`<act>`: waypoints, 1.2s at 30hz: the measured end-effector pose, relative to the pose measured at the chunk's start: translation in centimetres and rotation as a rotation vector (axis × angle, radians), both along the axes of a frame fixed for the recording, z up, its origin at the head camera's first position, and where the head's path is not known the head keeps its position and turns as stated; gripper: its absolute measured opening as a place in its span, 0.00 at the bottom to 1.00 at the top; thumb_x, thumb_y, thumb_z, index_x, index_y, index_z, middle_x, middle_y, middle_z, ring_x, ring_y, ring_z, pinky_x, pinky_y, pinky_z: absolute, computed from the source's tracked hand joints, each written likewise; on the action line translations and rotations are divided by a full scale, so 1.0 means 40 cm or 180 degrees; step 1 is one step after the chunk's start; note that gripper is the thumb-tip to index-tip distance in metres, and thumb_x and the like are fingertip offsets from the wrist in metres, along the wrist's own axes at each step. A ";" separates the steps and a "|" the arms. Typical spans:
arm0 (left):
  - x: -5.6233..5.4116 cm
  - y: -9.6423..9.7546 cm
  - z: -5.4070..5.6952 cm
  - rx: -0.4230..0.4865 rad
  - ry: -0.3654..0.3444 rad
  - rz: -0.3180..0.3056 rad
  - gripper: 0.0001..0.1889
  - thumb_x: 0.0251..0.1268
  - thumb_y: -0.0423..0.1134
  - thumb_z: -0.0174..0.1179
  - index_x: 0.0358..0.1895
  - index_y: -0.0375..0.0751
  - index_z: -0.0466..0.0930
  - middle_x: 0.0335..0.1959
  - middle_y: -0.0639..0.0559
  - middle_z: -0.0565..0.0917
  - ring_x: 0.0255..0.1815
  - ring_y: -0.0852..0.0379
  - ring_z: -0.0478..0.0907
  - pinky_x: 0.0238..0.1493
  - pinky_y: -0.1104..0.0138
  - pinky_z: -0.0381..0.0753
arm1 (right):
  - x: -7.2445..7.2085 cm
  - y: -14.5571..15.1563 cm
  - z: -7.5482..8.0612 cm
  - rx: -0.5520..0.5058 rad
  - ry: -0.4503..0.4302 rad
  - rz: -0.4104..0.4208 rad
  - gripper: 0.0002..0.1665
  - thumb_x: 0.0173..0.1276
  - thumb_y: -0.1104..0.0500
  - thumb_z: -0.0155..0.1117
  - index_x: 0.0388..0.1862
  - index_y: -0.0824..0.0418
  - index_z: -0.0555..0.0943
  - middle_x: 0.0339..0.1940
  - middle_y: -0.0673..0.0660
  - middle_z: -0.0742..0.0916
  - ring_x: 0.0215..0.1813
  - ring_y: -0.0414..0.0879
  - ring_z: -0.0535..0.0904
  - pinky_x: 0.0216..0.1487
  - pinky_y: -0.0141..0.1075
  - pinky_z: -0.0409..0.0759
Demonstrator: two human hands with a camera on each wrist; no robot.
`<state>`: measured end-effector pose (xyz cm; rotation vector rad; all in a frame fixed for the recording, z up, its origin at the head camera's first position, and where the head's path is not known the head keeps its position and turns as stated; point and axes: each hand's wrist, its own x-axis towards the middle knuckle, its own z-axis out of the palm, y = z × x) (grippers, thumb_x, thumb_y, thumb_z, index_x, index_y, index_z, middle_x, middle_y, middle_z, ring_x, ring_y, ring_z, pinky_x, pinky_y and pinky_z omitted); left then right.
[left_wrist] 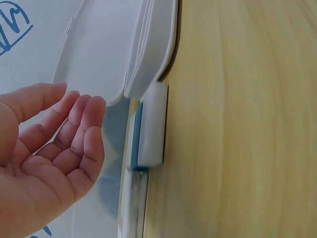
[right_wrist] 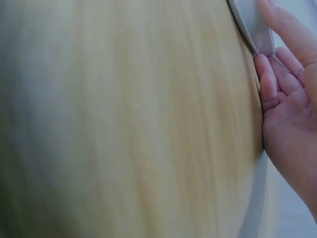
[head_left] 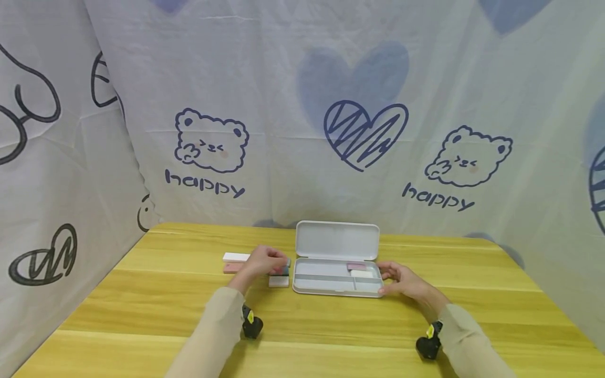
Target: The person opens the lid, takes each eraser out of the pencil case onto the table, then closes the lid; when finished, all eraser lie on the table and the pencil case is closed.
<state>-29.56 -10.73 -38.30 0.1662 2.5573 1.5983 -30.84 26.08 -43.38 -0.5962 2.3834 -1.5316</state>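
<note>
An open white pencil case (head_left: 336, 278) lies on the table, its lid (head_left: 337, 239) leaning back. Inside, toward the right end of the back compartment, are a pink block (head_left: 356, 266) and a white block (head_left: 362, 274) that look like erasers. My right hand (head_left: 404, 282) holds the case's right end, thumb at the front corner and fingers farther back. Left of the case, my left hand (head_left: 266, 261) hovers with loosely bent fingers and nothing between them. Beneath it lies a dark teal block (head_left: 285, 271), partly hidden, with a white block (head_left: 278, 282) nearer me.
A long white bar (head_left: 235, 257) and a pink bar (head_left: 232, 268) lie left of my left hand, their right ends hidden by it. Low dividers (head_left: 326, 278) split the case into compartments. A printed cloth (head_left: 283, 157) hangs behind the wooden table (head_left: 331, 336).
</note>
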 end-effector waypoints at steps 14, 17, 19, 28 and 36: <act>-0.009 0.090 -0.007 0.0297 0.0107 -0.0208 0.10 0.56 0.29 0.57 0.38 0.25 0.78 0.28 0.40 0.81 0.25 0.56 0.78 0.33 0.62 0.78 | 0.007 -0.008 0.008 -0.0004 -0.0010 0.0014 0.41 0.52 0.64 0.69 0.60 0.77 0.59 0.53 0.69 0.73 0.47 0.52 0.68 0.40 0.31 0.68; -0.014 0.108 -0.007 0.0222 0.0141 -0.0281 0.10 0.56 0.31 0.58 0.39 0.27 0.79 0.30 0.40 0.82 0.25 0.57 0.78 0.33 0.63 0.77 | 0.007 -0.007 0.009 0.0002 -0.0037 -0.0009 0.41 0.52 0.64 0.69 0.60 0.76 0.59 0.53 0.68 0.73 0.47 0.53 0.68 0.40 0.31 0.68; -0.018 0.119 -0.009 0.0194 0.0160 -0.0334 0.10 0.56 0.31 0.58 0.39 0.27 0.79 0.31 0.39 0.82 0.25 0.57 0.78 0.33 0.64 0.77 | 0.009 -0.007 0.010 -0.0005 -0.0046 -0.0012 0.41 0.52 0.64 0.68 0.61 0.76 0.59 0.53 0.69 0.73 0.47 0.53 0.68 0.40 0.31 0.68; -0.024 0.181 -0.010 0.0189 0.0148 -0.0465 0.10 0.57 0.32 0.58 0.39 0.27 0.79 0.27 0.45 0.82 0.26 0.55 0.79 0.32 0.62 0.78 | 0.007 -0.004 0.004 -0.0015 0.0048 0.0020 0.41 0.51 0.64 0.69 0.60 0.78 0.60 0.50 0.68 0.75 0.46 0.50 0.68 0.39 0.30 0.68; -0.031 0.229 -0.022 0.0218 0.0164 -0.0526 0.09 0.57 0.32 0.58 0.37 0.28 0.80 0.28 0.44 0.82 0.27 0.54 0.79 0.31 0.62 0.78 | 0.001 0.002 -0.001 -0.0004 0.0055 0.0034 0.42 0.51 0.64 0.69 0.60 0.78 0.59 0.50 0.69 0.75 0.45 0.50 0.70 0.37 0.30 0.69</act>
